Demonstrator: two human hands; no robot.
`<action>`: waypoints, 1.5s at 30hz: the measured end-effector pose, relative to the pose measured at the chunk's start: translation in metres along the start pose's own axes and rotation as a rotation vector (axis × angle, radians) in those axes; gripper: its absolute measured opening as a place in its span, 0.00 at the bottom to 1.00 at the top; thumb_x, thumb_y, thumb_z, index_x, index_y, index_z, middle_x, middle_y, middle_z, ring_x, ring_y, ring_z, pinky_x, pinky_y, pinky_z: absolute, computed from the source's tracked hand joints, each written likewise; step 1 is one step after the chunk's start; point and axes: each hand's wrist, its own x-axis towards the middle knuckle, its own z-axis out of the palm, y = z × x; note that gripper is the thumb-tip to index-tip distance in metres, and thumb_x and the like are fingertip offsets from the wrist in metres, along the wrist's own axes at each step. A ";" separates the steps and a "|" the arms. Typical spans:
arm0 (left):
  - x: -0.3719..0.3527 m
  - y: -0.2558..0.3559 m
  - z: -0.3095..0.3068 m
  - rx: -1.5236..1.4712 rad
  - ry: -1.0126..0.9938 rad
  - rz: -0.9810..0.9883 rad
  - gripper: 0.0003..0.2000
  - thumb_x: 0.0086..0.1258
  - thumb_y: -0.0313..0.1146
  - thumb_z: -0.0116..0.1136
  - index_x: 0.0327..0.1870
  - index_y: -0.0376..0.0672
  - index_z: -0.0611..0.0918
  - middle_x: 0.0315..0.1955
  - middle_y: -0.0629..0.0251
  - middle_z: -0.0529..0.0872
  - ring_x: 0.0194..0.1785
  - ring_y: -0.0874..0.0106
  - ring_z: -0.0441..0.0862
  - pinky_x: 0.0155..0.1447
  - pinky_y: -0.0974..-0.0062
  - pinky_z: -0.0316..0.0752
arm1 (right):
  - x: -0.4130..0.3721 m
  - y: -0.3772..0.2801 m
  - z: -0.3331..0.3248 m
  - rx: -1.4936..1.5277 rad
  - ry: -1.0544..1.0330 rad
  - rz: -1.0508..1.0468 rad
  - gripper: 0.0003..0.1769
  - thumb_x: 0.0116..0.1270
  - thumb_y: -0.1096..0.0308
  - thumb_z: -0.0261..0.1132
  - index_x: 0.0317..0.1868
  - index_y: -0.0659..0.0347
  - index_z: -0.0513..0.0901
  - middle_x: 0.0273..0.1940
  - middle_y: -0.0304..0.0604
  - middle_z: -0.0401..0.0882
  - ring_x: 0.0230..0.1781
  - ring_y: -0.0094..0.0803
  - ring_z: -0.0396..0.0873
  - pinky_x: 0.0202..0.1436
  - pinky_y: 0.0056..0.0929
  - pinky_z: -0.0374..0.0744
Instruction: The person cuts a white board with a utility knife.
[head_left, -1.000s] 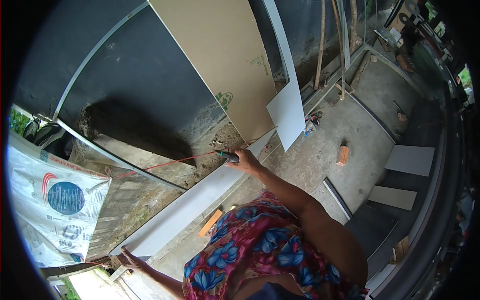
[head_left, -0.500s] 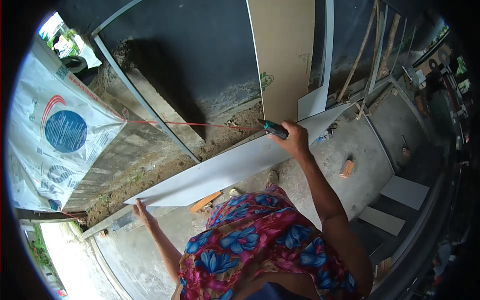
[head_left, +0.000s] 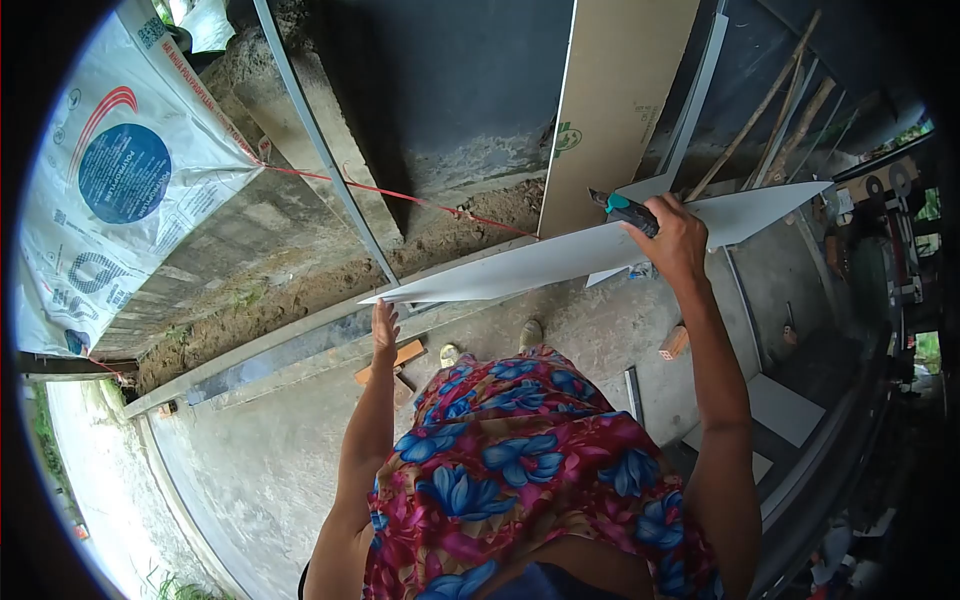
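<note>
A utility knife [head_left: 632,214] with a black and teal handle is gripped in my right hand [head_left: 677,240], its tip pointing up and left. That hand is right against a long white panel [head_left: 540,262], overlapping its upper part. The panel slants across the view, its narrow left end low and its right end higher. At the left end, my left hand [head_left: 384,326] has its fingertips on the lower edge; part of its grip is hidden by the board.
A tall brown board [head_left: 610,110] leans on the dark wall, beside wooden poles [head_left: 770,110]. A red string [head_left: 420,200] runs from a white plastic sheet [head_left: 120,190]. A metal bar [head_left: 325,145] slants down to the ledge. A brick [head_left: 674,343] and offcuts [head_left: 785,408] lie on the floor.
The white panel has shifted right and away from the ledge, tilting so it looks narrower. Both hands have moved right with it, the knife still in my right hand. The view has turned slightly.
</note>
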 end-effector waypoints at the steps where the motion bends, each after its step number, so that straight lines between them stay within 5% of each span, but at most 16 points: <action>1: 0.004 -0.011 0.001 0.007 -0.029 -0.057 0.43 0.63 0.70 0.43 0.73 0.53 0.52 0.72 0.54 0.56 0.73 0.53 0.55 0.70 0.45 0.46 | -0.001 0.001 0.007 -0.011 -0.013 -0.013 0.20 0.48 0.58 0.75 0.38 0.57 0.79 0.35 0.40 0.77 0.34 0.41 0.81 0.36 0.37 0.79; 5: 0.039 -0.061 -0.012 0.133 -0.144 -0.107 0.44 0.61 0.71 0.43 0.74 0.57 0.49 0.73 0.54 0.53 0.74 0.49 0.52 0.71 0.43 0.45 | -0.010 -0.002 0.055 -0.031 -0.033 -0.078 0.20 0.45 0.60 0.76 0.35 0.57 0.77 0.36 0.41 0.76 0.33 0.43 0.80 0.33 0.38 0.79; 8: 0.052 -0.063 -0.032 0.520 -0.321 -0.127 0.41 0.60 0.64 0.54 0.71 0.52 0.59 0.70 0.56 0.59 0.71 0.51 0.56 0.66 0.45 0.56 | -0.010 -0.010 0.088 0.019 -0.020 -0.106 0.21 0.43 0.64 0.77 0.35 0.57 0.75 0.35 0.41 0.74 0.30 0.44 0.80 0.31 0.39 0.78; 10: 0.014 -0.011 0.009 0.663 -0.125 -0.258 0.20 0.67 0.48 0.56 0.51 0.41 0.77 0.37 0.64 0.81 0.43 0.65 0.81 0.41 0.65 0.78 | -0.002 -0.020 0.092 0.045 0.007 -0.093 0.22 0.42 0.65 0.77 0.35 0.57 0.75 0.36 0.41 0.74 0.31 0.44 0.80 0.32 0.39 0.79; 12: 0.003 0.023 0.013 0.808 -0.251 -0.163 0.17 0.66 0.47 0.56 0.36 0.39 0.82 0.23 0.67 0.80 0.23 0.73 0.81 0.24 0.76 0.74 | 0.002 -0.034 0.095 0.089 0.030 -0.098 0.22 0.40 0.66 0.77 0.35 0.57 0.75 0.36 0.42 0.75 0.31 0.43 0.80 0.33 0.39 0.79; 14: -0.010 0.086 0.030 0.919 -0.330 -0.229 0.14 0.67 0.41 0.56 0.32 0.37 0.83 0.26 0.61 0.86 0.25 0.72 0.84 0.25 0.75 0.75 | 0.009 -0.047 0.108 0.137 0.142 -0.147 0.22 0.40 0.66 0.77 0.34 0.58 0.75 0.36 0.42 0.75 0.31 0.42 0.80 0.34 0.37 0.80; 19: -0.093 0.252 0.140 0.769 -0.279 0.875 0.13 0.70 0.36 0.54 0.35 0.32 0.80 0.25 0.57 0.83 0.26 0.74 0.81 0.32 0.75 0.74 | 0.022 -0.098 0.124 0.151 0.099 -0.074 0.15 0.45 0.71 0.72 0.33 0.62 0.78 0.35 0.45 0.75 0.28 0.38 0.81 0.31 0.33 0.80; 21: -0.141 0.304 0.199 0.631 -0.338 0.975 0.11 0.66 0.32 0.60 0.43 0.34 0.79 0.33 0.58 0.85 0.32 0.73 0.81 0.36 0.74 0.76 | 0.021 -0.121 0.125 0.201 0.144 -0.097 0.07 0.50 0.76 0.63 0.32 0.64 0.79 0.36 0.48 0.76 0.26 0.39 0.81 0.30 0.33 0.81; 25: -0.206 0.348 0.292 0.773 -0.406 1.196 0.30 0.58 0.37 0.68 0.61 0.36 0.72 0.53 0.48 0.79 0.54 0.61 0.78 0.56 0.66 0.72 | 0.015 -0.164 0.146 0.344 0.183 -0.170 0.03 0.54 0.73 0.57 0.28 0.63 0.76 0.31 0.49 0.74 0.24 0.44 0.79 0.27 0.39 0.78; 26: -0.202 0.347 0.311 0.825 -0.325 1.397 0.34 0.58 0.43 0.68 0.63 0.38 0.70 0.54 0.49 0.79 0.53 0.55 0.80 0.51 0.67 0.77 | 0.013 -0.175 0.156 0.412 0.249 -0.164 0.04 0.55 0.72 0.57 0.29 0.64 0.77 0.32 0.50 0.74 0.23 0.45 0.78 0.26 0.40 0.78; 29: -0.183 0.338 0.360 0.657 -0.224 1.386 0.25 0.63 0.45 0.64 0.54 0.37 0.76 0.40 0.49 0.82 0.39 0.59 0.82 0.42 0.68 0.76 | 0.007 -0.201 0.133 0.588 0.027 -0.120 0.08 0.58 0.71 0.55 0.35 0.66 0.78 0.33 0.54 0.78 0.30 0.45 0.80 0.28 0.41 0.78; 32: -0.172 0.340 0.376 0.683 -0.054 1.117 0.17 0.68 0.45 0.58 0.42 0.36 0.81 0.22 0.53 0.80 0.21 0.66 0.76 0.31 0.68 0.72 | -0.002 -0.216 0.162 0.699 0.299 -0.189 0.08 0.58 0.69 0.58 0.35 0.64 0.78 0.33 0.53 0.79 0.32 0.46 0.80 0.32 0.41 0.79; 35: -0.159 0.333 0.378 0.499 -0.069 1.295 0.17 0.71 0.43 0.54 0.32 0.35 0.80 0.12 0.57 0.71 0.16 0.69 0.61 0.24 0.68 0.65 | -0.013 -0.210 0.160 0.737 0.253 -0.330 0.11 0.57 0.66 0.63 0.38 0.63 0.78 0.34 0.51 0.80 0.34 0.45 0.81 0.35 0.40 0.79; 39: -0.145 0.342 0.357 0.416 -0.072 1.320 0.17 0.72 0.42 0.55 0.30 0.34 0.77 0.13 0.60 0.66 0.20 0.78 0.58 0.24 0.76 0.62 | -0.054 -0.148 0.097 0.733 -0.256 -0.119 0.21 0.55 0.60 0.69 0.47 0.60 0.76 0.38 0.48 0.80 0.37 0.44 0.81 0.39 0.39 0.78; 43: -0.135 0.348 0.320 0.271 -0.240 1.268 0.16 0.74 0.38 0.53 0.27 0.34 0.73 0.19 0.76 0.68 0.25 0.84 0.59 0.27 0.85 0.58 | -0.070 -0.058 0.050 0.741 -0.049 0.409 0.24 0.63 0.59 0.63 0.58 0.56 0.73 0.38 0.49 0.80 0.37 0.44 0.82 0.40 0.38 0.78; 45: -0.145 0.345 0.306 0.267 -0.261 1.291 0.14 0.74 0.36 0.52 0.30 0.35 0.75 0.22 0.78 0.69 0.27 0.86 0.61 0.29 0.87 0.58 | -0.055 -0.027 0.040 0.725 0.261 0.408 0.25 0.66 0.61 0.60 0.63 0.55 0.70 0.42 0.50 0.80 0.39 0.43 0.82 0.42 0.39 0.78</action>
